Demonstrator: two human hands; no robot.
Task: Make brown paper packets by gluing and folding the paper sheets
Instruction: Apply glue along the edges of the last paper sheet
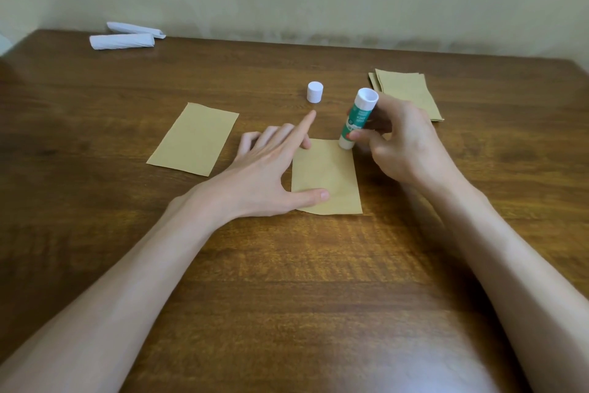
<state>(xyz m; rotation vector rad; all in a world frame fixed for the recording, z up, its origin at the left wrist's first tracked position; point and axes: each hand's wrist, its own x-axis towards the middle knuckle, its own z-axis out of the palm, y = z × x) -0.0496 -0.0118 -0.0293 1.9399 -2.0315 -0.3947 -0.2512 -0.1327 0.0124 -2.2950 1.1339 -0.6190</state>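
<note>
Gripping the glue stick [357, 120], right hand [404, 144] touches its tip to the brown sheet [328, 182]; left hand [267, 169], fingers straight, pins the sheet. Cap [315, 92] and paper stack [404, 91] lie beyond.

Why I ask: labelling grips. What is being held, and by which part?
The right hand pinches the glue stick by its lower barrel. The left hand holds nothing; its thumb presses the brown paper.

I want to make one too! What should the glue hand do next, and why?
Probably slide the glue stick along the paper, since the tip rests on the far right corner and the left hand holds the sheet down.
</note>
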